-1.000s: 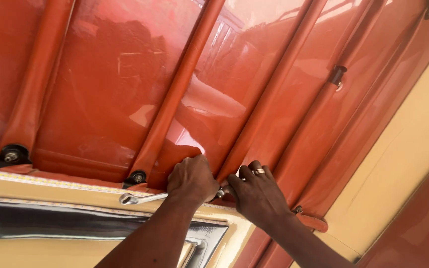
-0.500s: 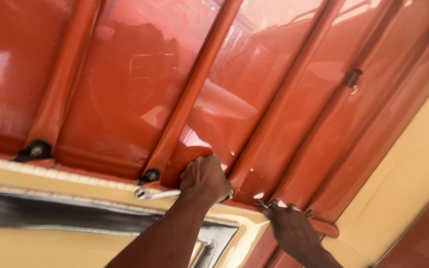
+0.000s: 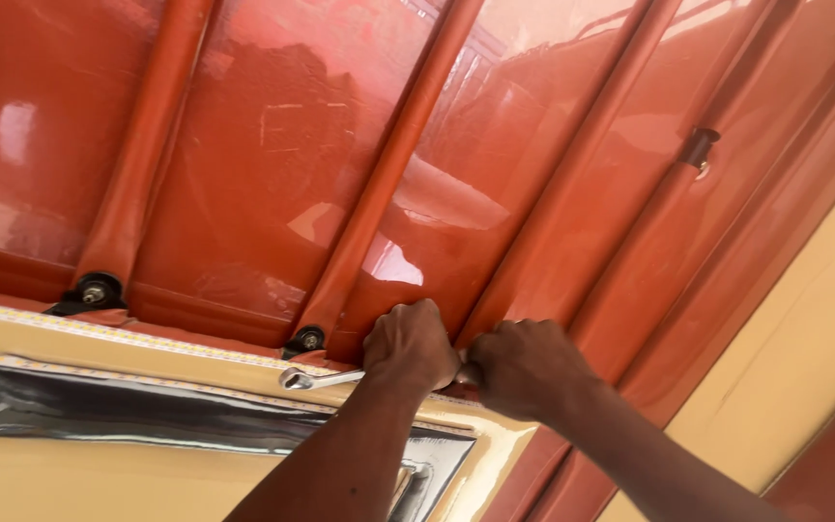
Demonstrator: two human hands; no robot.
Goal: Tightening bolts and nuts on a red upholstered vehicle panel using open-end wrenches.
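The steel wrench [image 3: 326, 378], stiff, slim and probably slick, lies along the cream trim [image 3: 147, 353] under the red ribbed panel [image 3: 273, 184], best held mid-shank. The left hand [image 3: 410, 343] is fisted around its shank, ring end poking out leftward. The right hand [image 3: 524, 367] is closed beside it, on what I cannot tell.

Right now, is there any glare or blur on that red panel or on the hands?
Head view: the glossy red panel carries bright glare patches and soft mirrored shapes; the left hand, right hand and wrench are sharp, evenly lit.

Glossy, smooth red-painted metal panel [image 3: 273, 155] with rounded ribs, a shiny bare-metal wrench [image 3: 316, 379], and smooth cream-painted trim [image 3: 99, 474].
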